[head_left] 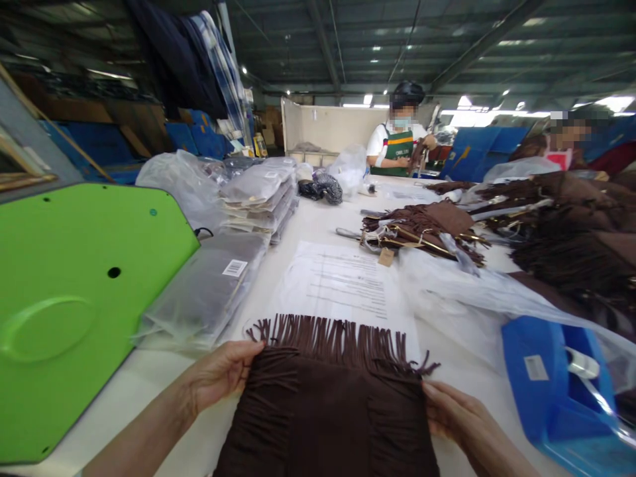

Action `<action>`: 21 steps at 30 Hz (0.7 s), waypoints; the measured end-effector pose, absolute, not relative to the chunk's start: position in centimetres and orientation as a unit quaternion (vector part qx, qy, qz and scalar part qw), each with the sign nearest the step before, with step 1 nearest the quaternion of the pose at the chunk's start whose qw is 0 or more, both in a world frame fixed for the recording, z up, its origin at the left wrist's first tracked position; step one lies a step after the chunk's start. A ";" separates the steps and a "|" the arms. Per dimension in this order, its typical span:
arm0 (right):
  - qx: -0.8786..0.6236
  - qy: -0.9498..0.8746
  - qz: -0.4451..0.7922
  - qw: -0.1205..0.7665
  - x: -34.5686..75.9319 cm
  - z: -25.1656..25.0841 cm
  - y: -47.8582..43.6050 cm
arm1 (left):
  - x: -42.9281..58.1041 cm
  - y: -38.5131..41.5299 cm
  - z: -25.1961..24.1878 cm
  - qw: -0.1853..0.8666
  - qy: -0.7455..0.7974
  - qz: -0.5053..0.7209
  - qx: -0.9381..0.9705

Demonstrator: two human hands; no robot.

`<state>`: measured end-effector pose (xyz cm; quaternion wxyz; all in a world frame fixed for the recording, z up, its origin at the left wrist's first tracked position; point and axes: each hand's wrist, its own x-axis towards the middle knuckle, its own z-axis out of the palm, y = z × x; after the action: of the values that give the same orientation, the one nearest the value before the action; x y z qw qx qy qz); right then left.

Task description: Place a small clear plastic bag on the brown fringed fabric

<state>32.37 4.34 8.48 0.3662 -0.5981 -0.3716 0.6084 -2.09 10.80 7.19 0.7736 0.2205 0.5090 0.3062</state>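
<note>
Pinching the left edge of the dark brown fringed fabric piece (328, 404) with your left hand (221, 371), you rest your right hand (460, 414) on its right edge, grip unclear. It looks folded flat on the white table (149, 391), fringe overlapping the clear printed plastic bag (342, 278), not bagged yet.

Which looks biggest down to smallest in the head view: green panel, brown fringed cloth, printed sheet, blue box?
1. green panel
2. brown fringed cloth
3. blue box and printed sheet: alike, unranked; cloth overlaps sheet.
</note>
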 end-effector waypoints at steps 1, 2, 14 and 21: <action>-0.589 -0.365 0.618 0.372 32.3 8.4 4.5 | -2.0 11.0 7.3 0.780 0.497 0.317 0.209; -0.576 -0.356 0.632 0.376 32.3 8.2 4.7 | -1.9 11.2 7.3 0.787 0.486 0.325 0.196; -0.335 -0.194 0.865 0.318 33.9 5.3 9.9 | -0.1 13.4 5.2 0.874 0.377 0.266 0.152; -0.295 -0.203 0.896 0.263 33.1 4.4 11.5 | 0.7 14.3 4.4 0.886 0.322 0.246 0.225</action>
<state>33.12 11.50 4.43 0.2633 -0.2951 -0.2032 0.8957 0.74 14.33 4.36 0.8865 0.2245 0.3216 0.2456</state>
